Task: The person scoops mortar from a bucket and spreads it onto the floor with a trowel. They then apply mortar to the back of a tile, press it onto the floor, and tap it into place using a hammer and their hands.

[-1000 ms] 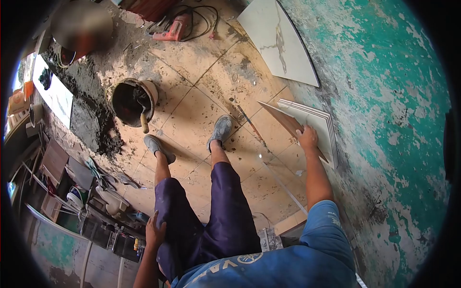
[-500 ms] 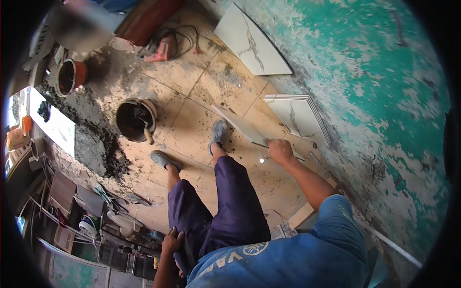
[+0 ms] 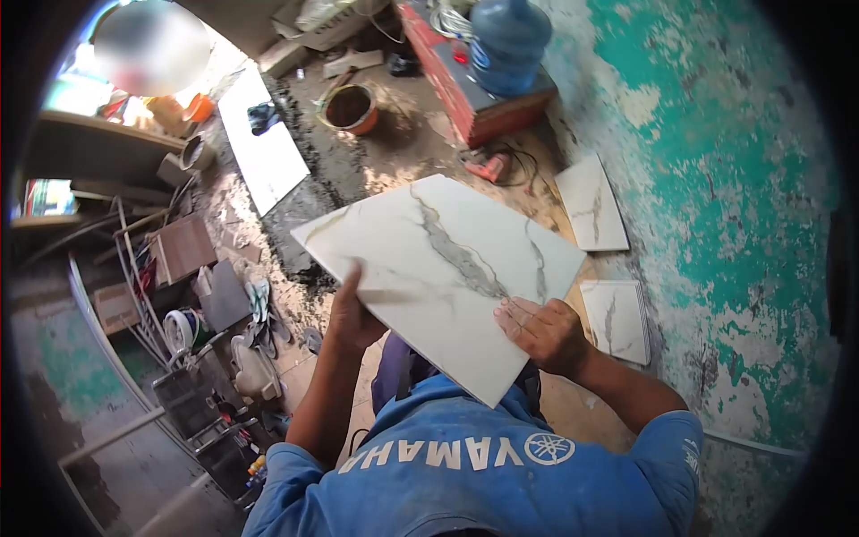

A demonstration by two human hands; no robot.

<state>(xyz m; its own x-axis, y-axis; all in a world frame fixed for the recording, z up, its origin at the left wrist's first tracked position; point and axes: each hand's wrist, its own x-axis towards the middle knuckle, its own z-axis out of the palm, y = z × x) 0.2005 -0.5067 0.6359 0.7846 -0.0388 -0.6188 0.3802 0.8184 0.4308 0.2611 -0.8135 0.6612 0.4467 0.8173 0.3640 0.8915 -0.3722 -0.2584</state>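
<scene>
A large white marble-patterned tile (image 3: 465, 259) with grey-gold veins is held up before my body, face showing and somewhat tilted. My left hand (image 3: 356, 313) is at its left lower edge, thumb raised over the face, slightly blurred; its other fingers are largely hidden beneath. My right hand (image 3: 544, 336) grips the lower right edge, fingers laid over the face and the thumb out of sight. To the right, several similar tiles (image 3: 616, 320) lean stacked against the wall, beside another leaning tile (image 3: 592, 206).
Grey mortar (image 3: 313, 210) is spread on the floor, with a white tile (image 3: 259, 152) at its left. Beyond stand an orange bucket (image 3: 351, 109) and a red power tool (image 3: 488, 166). A blue water jug (image 3: 508, 45) sits on a red box (image 3: 497, 121). Clutter and metal frames line the left.
The tile has come up from near the floor to in front of my body. My left hand has left my thigh for the tile's edge. The view has shifted.
</scene>
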